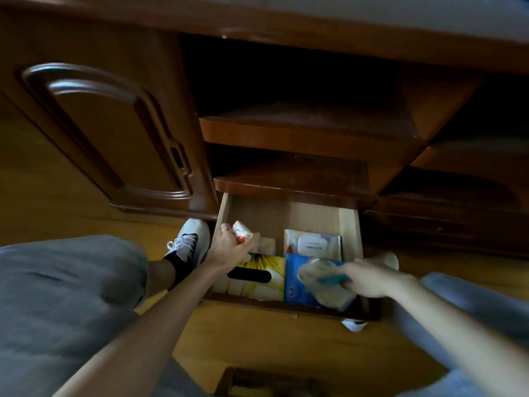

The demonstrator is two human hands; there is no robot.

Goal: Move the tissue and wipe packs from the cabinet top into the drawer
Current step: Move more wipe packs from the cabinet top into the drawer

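You crouch on a wood floor (286, 339) before a dark cabinet (120, 133), its bottom drawer (347, 224) pulled open between your knees. Your left hand (232, 247) reaches into the drawer's left rear part, fingers curled round a small white pack (242, 230) with red marks on its wrapper; the pack stands tilted in your grip above the drawer floor. Your right hand (369, 279) hangs over the front right corner, pinching a soft, pale, see-through pack (320, 277) with a teal strip at the end nearest your fingers. Motion blurs this pack, so its print cannot be read.

Under that pack lies a blue pack (294, 285), flat against the drawer front. Just left of it sits a yellow tissue box (269, 267) with a dark oval slot on top, partly hidden by your left wrist. Behind the blue pack rests a white wipe pack (313, 245) with a pale rectangular lid flap, lying flat near the right wall. A small cream pack (266, 245) shows between your left hand and the wipe pack.

Two open shelves (309, 130) stand above the drawer, and a panelled door (114, 133) closes the left side. Your left foot wears a white shoe (190, 239) beside the drawer.
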